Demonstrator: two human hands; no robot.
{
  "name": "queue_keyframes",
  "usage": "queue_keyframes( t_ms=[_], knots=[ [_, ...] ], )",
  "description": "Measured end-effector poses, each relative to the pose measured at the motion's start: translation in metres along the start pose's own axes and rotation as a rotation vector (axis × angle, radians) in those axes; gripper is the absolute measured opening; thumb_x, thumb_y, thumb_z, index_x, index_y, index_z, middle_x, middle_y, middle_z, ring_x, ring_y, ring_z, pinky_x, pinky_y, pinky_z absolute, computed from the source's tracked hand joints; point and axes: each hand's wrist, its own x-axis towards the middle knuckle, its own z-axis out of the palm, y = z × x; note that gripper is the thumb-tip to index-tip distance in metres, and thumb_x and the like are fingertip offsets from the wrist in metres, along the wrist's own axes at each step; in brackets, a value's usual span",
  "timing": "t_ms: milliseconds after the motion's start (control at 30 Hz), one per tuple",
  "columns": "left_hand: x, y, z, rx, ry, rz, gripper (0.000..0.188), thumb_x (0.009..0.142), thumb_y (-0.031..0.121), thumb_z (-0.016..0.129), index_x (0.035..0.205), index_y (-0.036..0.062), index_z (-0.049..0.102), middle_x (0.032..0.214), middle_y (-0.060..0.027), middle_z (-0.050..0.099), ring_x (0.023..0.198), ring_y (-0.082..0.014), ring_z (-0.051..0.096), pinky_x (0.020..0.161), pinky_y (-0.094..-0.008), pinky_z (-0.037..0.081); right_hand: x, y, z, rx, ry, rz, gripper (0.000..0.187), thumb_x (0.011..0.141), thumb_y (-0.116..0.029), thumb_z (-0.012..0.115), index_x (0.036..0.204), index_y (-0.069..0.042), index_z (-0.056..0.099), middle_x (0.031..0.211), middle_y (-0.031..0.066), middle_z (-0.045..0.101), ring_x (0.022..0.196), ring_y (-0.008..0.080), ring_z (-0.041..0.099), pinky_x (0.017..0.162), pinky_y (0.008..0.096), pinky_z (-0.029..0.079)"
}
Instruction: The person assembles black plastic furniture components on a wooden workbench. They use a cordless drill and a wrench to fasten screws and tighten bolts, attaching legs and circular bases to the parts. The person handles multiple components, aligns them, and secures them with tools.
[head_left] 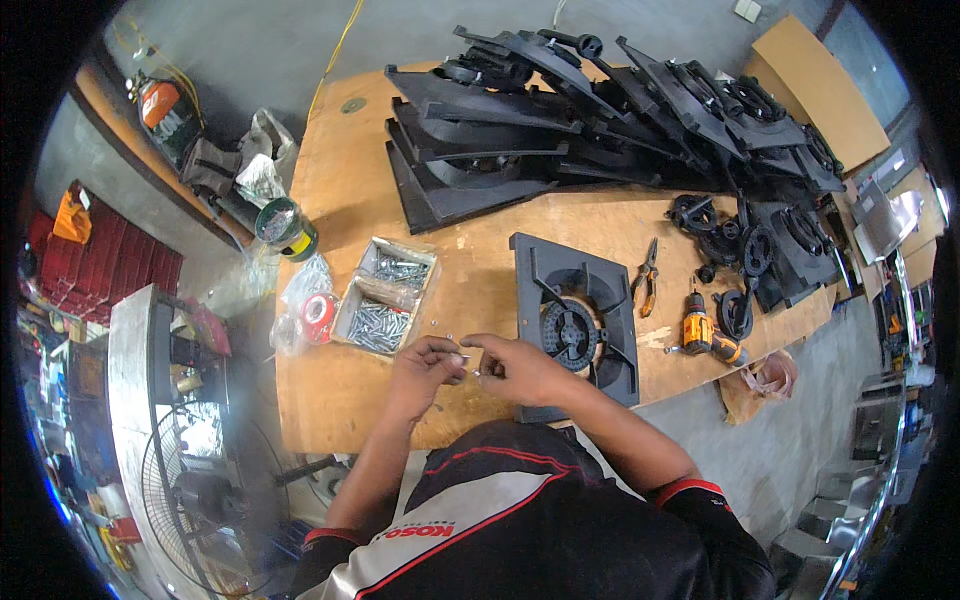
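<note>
My left hand (428,370) and my right hand (508,368) meet over the near part of the table. The left fingers pinch a small silver screw (467,359), its lower part hidden by the fingertips. Right beside it, the right thumb and finger are pressed together on a tiny shiny piece too small to name. To the right of my hands lies a black cast-iron gas burner (530,330) with a round burner head (569,336) in its middle. Beyond my left hand is a cardboard box (343,318) split into two compartments, holding silver screws (378,326).
Black burner frames (480,120) are piled along the back. Pliers (648,280), an orange cordless drill (697,325) and black burner parts (722,240) lie at the right. Red tape (319,312) and a dark green tin (288,232) stand left. A fan (200,495) is lower left.
</note>
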Motion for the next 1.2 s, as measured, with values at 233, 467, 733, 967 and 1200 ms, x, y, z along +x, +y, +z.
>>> queue_keyframes(
  t_ms=[233, 467, 733, 967, 1200],
  knots=[
    [0.054, 0.003, -0.096, 1.204, 0.484, 0.274, 0.021, 0.083, 0.016, 0.073, 0.101, 0.0049, 0.072, 0.096, -0.0163, 0.074, 0.087, -0.031, 0.072, 0.079, -0.0419, 0.056, -0.056, 0.097, -0.044, 0.264, 0.652, 0.16, 0.028, 0.089, -0.018, 0.069, 0.112, -0.002, 0.07, 0.093, 0.0179, 0.073, 0.087, 0.025, 0.071, 0.081, 0.0366, 0.054],
    [0.083, -0.004, -0.119, 1.598, 0.059, 0.052, 0.027, 0.075, 0.025, 0.075, 0.098, 0.0109, 0.077, 0.098, -0.0196, 0.073, 0.095, -0.0364, 0.07, 0.084, -0.0474, 0.054, -0.088, 0.11, -0.034, -0.113, 0.633, 0.184, 0.025, 0.083, -0.018, 0.074, 0.101, -0.002, 0.069, 0.09, 0.0193, 0.071, 0.083, 0.0394, 0.068, 0.075, 0.0422, 0.053],
    [0.127, -0.026, -0.142, 1.671, -0.068, -0.112, 0.029, 0.073, 0.028, 0.071, 0.089, 0.0035, 0.075, 0.094, -0.0239, 0.072, 0.092, -0.0411, 0.069, 0.082, -0.0493, 0.054, -0.1, 0.123, -0.028, -0.479, 0.433, 0.139, 0.025, 0.082, -0.025, 0.076, 0.094, -0.004, 0.07, 0.096, 0.0174, 0.07, 0.098, 0.0391, 0.064, 0.087, 0.0458, 0.049],
    [0.112, -0.025, -0.132, 1.629, 0.014, -0.027, 0.027, 0.077, 0.029, 0.071, 0.087, 0.0042, 0.076, 0.093, -0.0246, 0.072, 0.091, -0.0419, 0.069, 0.081, -0.0505, 0.054, -0.092, 0.124, -0.031, -0.314, 0.329, 0.15, 0.028, 0.081, -0.028, 0.077, 0.093, -0.004, 0.07, 0.097, 0.0183, 0.069, 0.098, 0.0401, 0.064, 0.088, 0.0463, 0.048],
    [0.086, 0.008, -0.127, 0.9, 0.019, -0.05, 0.036, 0.09, 0.017, 0.07, 0.123, 0.0032, 0.069, 0.102, -0.0152, 0.075, 0.09, -0.0259, 0.072, 0.08, -0.037, 0.057, -0.089, 0.133, -0.019, -0.055, 0.467, 0.278, 0.024, 0.078, -0.021, 0.082, 0.087, -0.002, 0.073, 0.084, 0.0154, 0.07, 0.081, 0.0307, 0.069, 0.075, 0.0397, 0.051]
  ],
)
